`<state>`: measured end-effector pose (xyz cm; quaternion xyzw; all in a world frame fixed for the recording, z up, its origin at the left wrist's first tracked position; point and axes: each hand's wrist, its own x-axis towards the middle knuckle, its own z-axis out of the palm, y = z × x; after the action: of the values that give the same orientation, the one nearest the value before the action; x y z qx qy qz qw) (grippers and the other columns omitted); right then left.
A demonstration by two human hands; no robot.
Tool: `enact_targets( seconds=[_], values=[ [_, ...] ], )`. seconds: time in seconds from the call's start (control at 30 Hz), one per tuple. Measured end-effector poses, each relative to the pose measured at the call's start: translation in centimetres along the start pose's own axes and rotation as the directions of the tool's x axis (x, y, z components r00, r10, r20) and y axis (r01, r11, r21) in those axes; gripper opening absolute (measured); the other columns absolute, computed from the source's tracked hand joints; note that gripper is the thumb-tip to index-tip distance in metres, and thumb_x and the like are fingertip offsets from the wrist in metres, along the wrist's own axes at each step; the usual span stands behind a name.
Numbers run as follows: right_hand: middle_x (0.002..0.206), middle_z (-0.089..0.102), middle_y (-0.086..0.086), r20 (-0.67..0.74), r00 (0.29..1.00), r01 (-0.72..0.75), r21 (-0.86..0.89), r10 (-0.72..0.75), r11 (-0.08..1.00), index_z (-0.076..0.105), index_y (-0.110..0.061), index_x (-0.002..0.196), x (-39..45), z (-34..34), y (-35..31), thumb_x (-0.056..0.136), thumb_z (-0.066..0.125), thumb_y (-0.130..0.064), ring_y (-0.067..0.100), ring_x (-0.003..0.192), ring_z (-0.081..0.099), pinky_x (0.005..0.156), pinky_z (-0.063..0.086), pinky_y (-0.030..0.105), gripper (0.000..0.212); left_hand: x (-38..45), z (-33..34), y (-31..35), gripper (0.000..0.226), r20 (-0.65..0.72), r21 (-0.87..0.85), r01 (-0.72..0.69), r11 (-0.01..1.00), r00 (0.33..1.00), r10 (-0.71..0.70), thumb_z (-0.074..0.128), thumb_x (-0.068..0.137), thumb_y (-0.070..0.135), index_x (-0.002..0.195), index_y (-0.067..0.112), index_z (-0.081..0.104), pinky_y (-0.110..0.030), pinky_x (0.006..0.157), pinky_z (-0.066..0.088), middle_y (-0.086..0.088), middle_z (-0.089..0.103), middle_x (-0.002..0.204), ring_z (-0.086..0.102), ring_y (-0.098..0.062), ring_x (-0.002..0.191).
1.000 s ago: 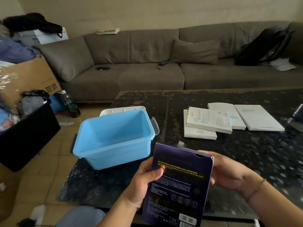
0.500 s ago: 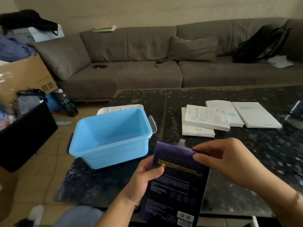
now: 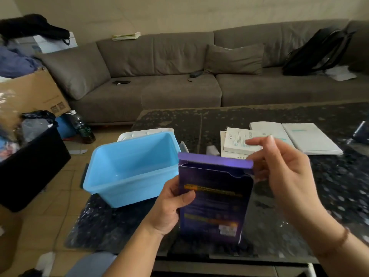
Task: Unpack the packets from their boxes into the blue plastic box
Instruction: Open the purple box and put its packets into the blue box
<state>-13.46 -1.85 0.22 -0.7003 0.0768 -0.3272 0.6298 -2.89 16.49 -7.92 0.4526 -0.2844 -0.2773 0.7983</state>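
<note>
My left hand (image 3: 171, 204) grips a dark purple box (image 3: 215, 196) by its left edge and holds it upright over the near side of the black stone table (image 3: 329, 186). The box's top flap stands lifted open. My right hand (image 3: 285, 172) is at the flap's right end, thumb above and fingers behind it, index finger stretched out. The blue plastic box (image 3: 129, 156) sits empty at the table's left corner, just left of the purple box. Flat white boxes (image 3: 239, 142) lie stacked behind my right hand, with more white boxes (image 3: 311, 138) to their right.
A white lid (image 3: 143, 132) lies behind the blue box. A dark object (image 3: 361, 130) sits at the table's right edge. A grey sofa (image 3: 169, 86) runs along the far side. A black bin (image 3: 30, 162), a cardboard carton and a bottle stand on the floor at left.
My right hand came from behind the purple box to its top edge, and the top flap has swung up and open. The left hand has kept its grip.
</note>
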Motion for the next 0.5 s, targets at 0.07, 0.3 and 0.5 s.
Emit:
enact_targets(
  seconds=[0.07, 0.3, 0.5],
  values=[
    [0.079, 0.073, 0.0, 0.075, 0.986, 0.154, -0.097, -0.147, 0.983, 0.067, -0.031, 0.104, -0.4, -0.1, 0.2, 0.083, 0.072, -0.044, 0.01, 0.065, 0.066, 0.056, 0.053, 0.021, 0.025, 0.3, 0.3, 0.2, 0.04, -0.07, 0.033, -0.031, 0.999, 0.997, 0.033, 0.089, 0.064, 0.033, 0.099, 0.019, 0.078, -0.03, 0.081, 0.056, -0.004, 0.076, 0.1, 0.071, -0.021, 0.096],
    [0.092, 0.066, -0.021, 0.223, 0.9, 0.435, -0.452, -0.373, 0.779, 0.065, -0.023, 0.112, -1.3, -0.1, 2.2, 0.075, 0.075, -0.039, -0.003, 0.079, 0.065, 0.065, 0.053, 0.009, 0.042, 0.2, 2.9, 2.3, 0.022, -0.218, 0.303, -0.217, 0.928, 0.932, 0.289, 0.069, 0.073, 0.029, 0.095, 0.029, 0.073, -0.027, 0.078, 0.055, -0.004, 0.072, 0.092, 0.068, -0.021, 0.093],
    [0.075, 0.074, -0.01, 0.005, 0.986, 0.163, -0.303, -0.169, 0.939, 0.06, -0.024, 0.114, -2.1, 0.9, 1.9, 0.074, 0.067, -0.041, 0.003, 0.069, 0.07, 0.058, 0.056, 0.017, 0.044, -0.2, 3.9, 2.3, 0.023, -0.334, 0.505, -0.319, 0.802, 0.784, 0.522, 0.068, 0.074, 0.03, 0.092, 0.038, 0.056, -0.024, 0.057, 0.047, -0.001, 0.064, 0.064, 0.056, -0.016, 0.058]
  ],
)
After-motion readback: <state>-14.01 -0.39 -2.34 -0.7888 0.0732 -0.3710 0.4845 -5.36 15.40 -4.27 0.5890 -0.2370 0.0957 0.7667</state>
